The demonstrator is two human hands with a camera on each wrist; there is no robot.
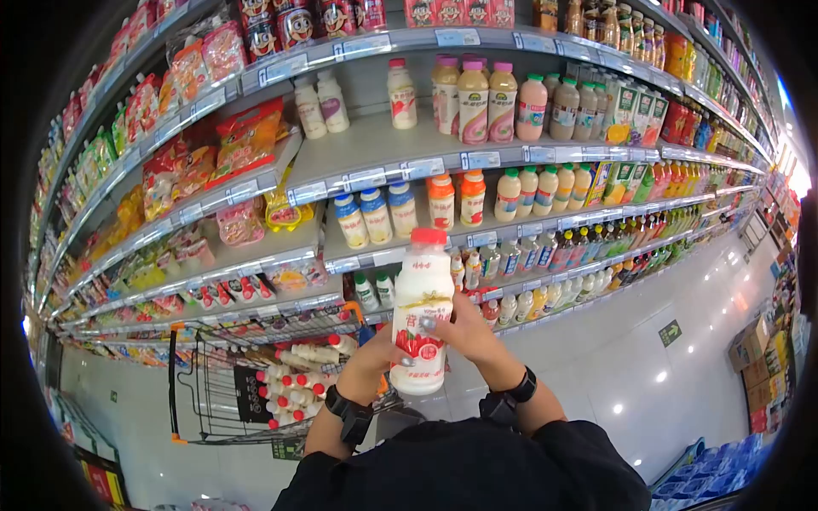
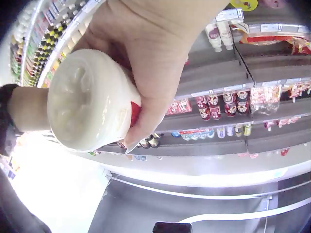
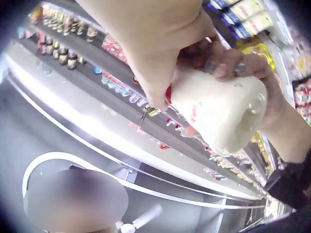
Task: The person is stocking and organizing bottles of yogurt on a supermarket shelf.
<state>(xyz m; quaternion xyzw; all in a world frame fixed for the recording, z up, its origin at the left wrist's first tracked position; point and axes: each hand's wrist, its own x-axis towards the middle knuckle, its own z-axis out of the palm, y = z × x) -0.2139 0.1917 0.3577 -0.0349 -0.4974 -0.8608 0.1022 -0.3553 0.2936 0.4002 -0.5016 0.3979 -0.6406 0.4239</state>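
Stocked supermarket shelves (image 1: 358,140) curve across the upper part of the head view. At lower left, a wire shopping cart (image 1: 172,379) carries heaped red-capped bottles (image 1: 294,396). At lower centre, the left hand (image 1: 381,352) has its grip curled round one side of a white bottle (image 1: 423,289), held mid-frame, red cap up; the right hand (image 1: 473,334) likewise grips its other side, thumb across the label. Shiny floor (image 1: 588,375) spreads lower right.

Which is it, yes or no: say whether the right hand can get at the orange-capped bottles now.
Probably not: the right hand holds the red-capped bottle jointly with the left hand. Otherwise, the way to the orange-capped bottles looks open.
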